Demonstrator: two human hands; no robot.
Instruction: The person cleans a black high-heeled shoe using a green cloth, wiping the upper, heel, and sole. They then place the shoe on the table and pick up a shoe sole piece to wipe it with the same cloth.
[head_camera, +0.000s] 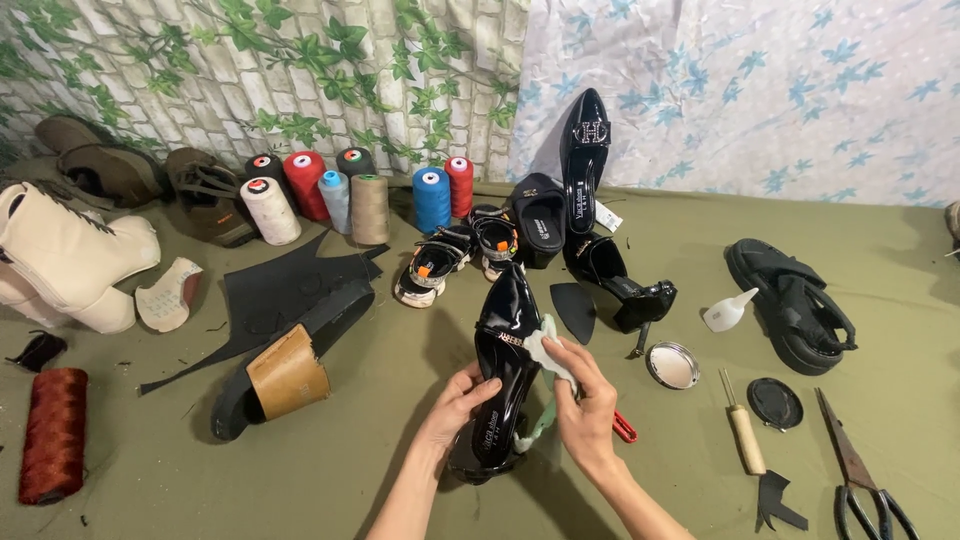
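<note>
A glossy black pointed shoe lies on the olive cloth in front of me, toe pointing away. My left hand grips its left side near the heel opening. My right hand presses a small pale cloth against the shoe's right side near the strap. A pale green piece hangs below that hand beside the shoe.
Several thread spools stand at the back. Black heels, sandals, cream boots and a wooden-heeled sandal lie around. An open polish tin, its lid, an awl, scissors, a glue bottle sit at right.
</note>
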